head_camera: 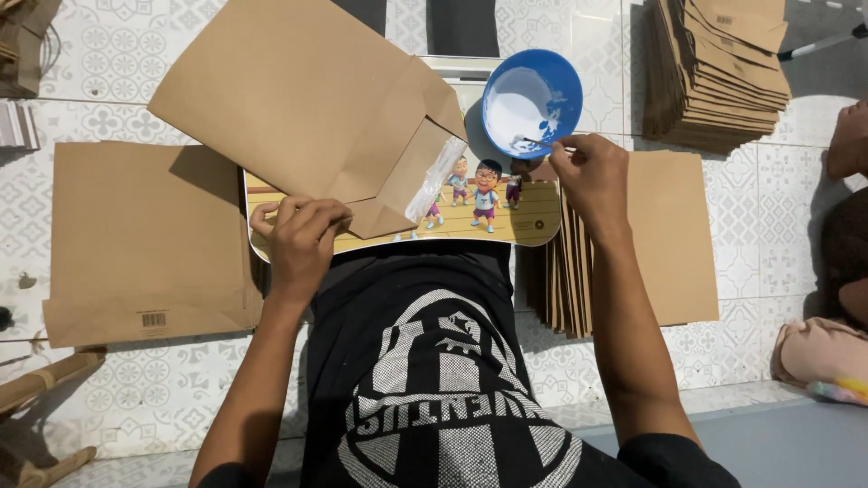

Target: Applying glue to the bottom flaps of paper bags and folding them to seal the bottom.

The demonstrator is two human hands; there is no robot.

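Note:
My left hand [300, 237] presses on the near corner of a brown paper bag [307, 99] lying on a small lap table printed with cartoon figures [524, 221]. The bag's bottom flap [436, 176] is folded open and shows a wet white strip of glue. My right hand [592, 176] pinches a thin stick or brush whose tip rests at the rim of a blue bowl of white glue [532, 101]. The bowl sits at the table's far right corner.
A flat brown bag [136, 239] lies on the tiled floor to the left. More flat bags [669, 235] are stacked to the right, and a taller pile [719, 72] stands at the back right. Someone's limb [845, 262] shows at the right edge.

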